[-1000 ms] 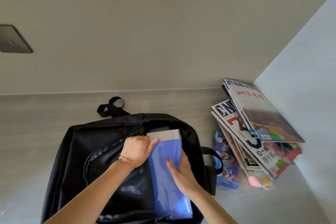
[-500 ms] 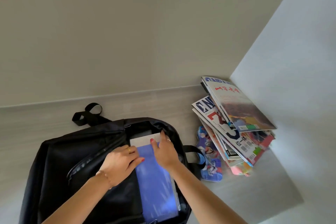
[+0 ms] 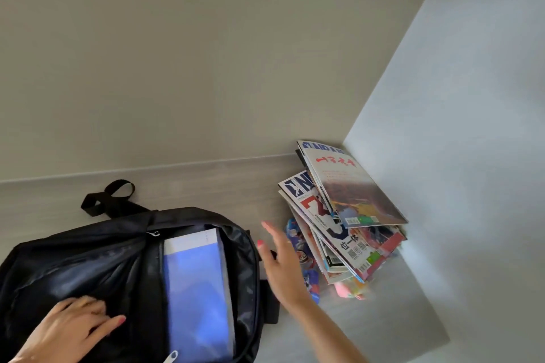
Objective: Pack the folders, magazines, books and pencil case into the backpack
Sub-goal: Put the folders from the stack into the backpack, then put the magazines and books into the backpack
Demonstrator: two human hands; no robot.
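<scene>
Magazines (image 3: 339, 215) lie fanned in a loose stack in the desk (image 3: 236, 186) corner, right of the backpack (image 3: 88, 259) where a blue folder (image 3: 194, 283) sits. They look glossy, floppy, likely slippery; I'd pinch near the spines. My right hand (image 3: 280, 262) reaches empty, fingers spread; my left hand (image 3: 70, 327) presses flat on the flap. Walls crowd two sides; only the front is free.

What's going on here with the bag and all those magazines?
A person is packing a black backpack lying open on the table. A blue folder already sits inside it. The left hand rests flat on the bag's front, while the right hand, fingers spread and empty, reaches toward the stack of magazines in the corner, which is not yet packed.
</scene>
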